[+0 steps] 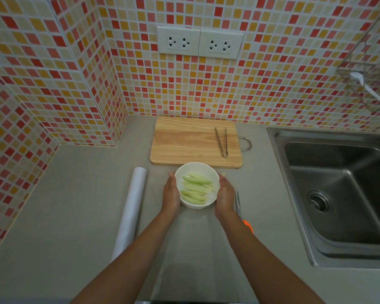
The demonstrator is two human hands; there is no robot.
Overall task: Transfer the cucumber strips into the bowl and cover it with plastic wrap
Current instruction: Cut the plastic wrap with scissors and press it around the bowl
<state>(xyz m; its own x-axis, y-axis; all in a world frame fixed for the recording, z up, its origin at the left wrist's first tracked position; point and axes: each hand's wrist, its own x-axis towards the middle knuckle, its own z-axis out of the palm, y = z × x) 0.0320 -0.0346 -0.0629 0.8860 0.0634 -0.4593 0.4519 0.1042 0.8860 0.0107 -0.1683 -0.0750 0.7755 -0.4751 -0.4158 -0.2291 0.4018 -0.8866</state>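
Observation:
A white bowl stands on the grey counter just in front of the wooden cutting board. Several pale green cucumber strips lie inside it. My left hand cups the bowl's left side and my right hand cups its right side. A faint clear sheet of plastic wrap seems to lie on the counter under my forearms; I cannot tell whether it reaches over the bowl. The white roll of wrap lies to the left of my left arm.
Metal tongs rest on the right part of the cutting board. Scissors with an orange handle lie right of my right wrist. A steel sink fills the right side. Tiled walls close the back and left.

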